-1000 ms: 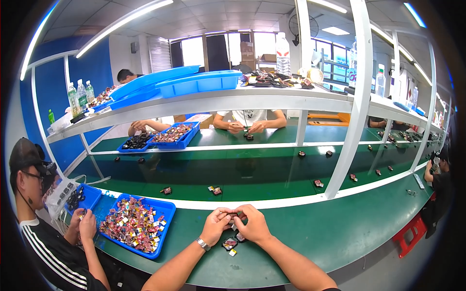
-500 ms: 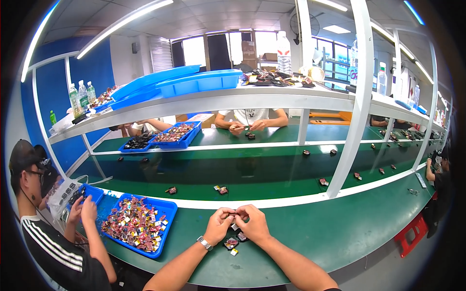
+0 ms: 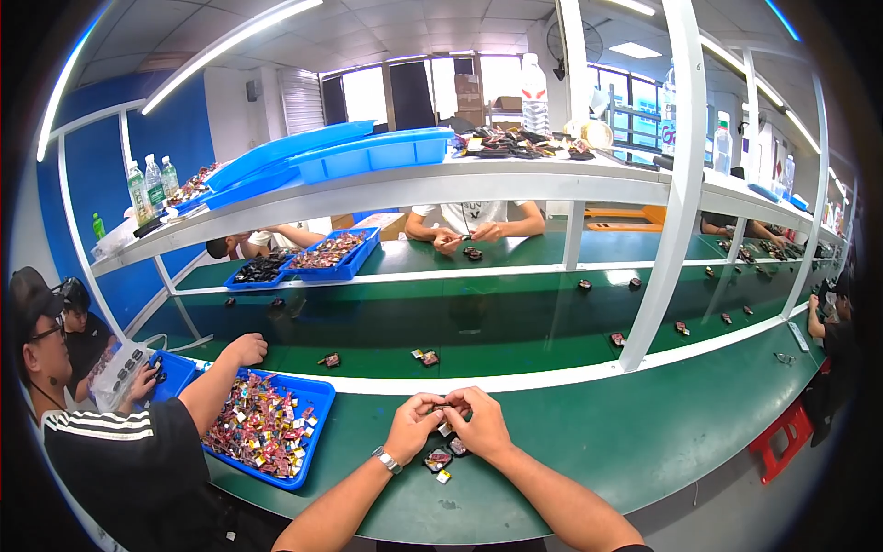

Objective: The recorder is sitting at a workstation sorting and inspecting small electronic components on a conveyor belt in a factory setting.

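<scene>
My left hand and my right hand meet above the green table, fingertips closed together on a small dark part. Most of that part is hidden by my fingers. A white tab shows just under the fingertips. Below my hands, small red-and-black pieces lie on the table, with a white-and-yellow tab beside them. To the left stands a blue tray heaped with small reddish pieces with white and yellow tabs.
Beyond a white rail, a green conveyor belt carries scattered pieces. A white post rises at the right, supporting a shelf overhead. A co-worker's arm reaches over the tray's far left corner. Another person works opposite.
The co-worker at the left has stretched an arm forward past the tray toward the belt. Pieces on the belt have shifted slightly right. My hands stay almost in place, fingers still together.
</scene>
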Demonstrator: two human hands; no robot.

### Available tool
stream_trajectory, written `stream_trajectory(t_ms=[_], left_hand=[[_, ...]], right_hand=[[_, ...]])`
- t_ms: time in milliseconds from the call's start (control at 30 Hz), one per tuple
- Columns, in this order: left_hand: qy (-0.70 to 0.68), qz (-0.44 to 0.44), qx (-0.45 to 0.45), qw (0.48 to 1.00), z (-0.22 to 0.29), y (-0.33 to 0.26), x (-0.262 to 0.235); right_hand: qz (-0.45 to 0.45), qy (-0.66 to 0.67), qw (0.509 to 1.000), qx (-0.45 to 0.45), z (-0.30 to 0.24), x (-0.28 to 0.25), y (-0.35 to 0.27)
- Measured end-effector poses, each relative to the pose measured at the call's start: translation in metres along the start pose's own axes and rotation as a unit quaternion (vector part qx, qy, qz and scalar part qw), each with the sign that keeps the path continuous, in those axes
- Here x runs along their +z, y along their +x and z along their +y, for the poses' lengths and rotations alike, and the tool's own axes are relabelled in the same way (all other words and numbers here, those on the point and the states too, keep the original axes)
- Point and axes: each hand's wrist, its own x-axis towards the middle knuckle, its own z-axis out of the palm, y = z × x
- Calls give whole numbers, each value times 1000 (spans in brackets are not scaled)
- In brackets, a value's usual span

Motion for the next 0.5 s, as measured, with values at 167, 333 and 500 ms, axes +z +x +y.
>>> stream_trajectory(t_ms=[167,333,500], left_hand=[[-7,59,63,996,8,2,1],[127,154,73,977,12,5,-20],[299,104,22,948,17,7,-15]], right_hand=[[40,45,996,69,29,0,19],[141,-41,982,121,111,-25,84],[184,-258,947,49,124,-45,104]])
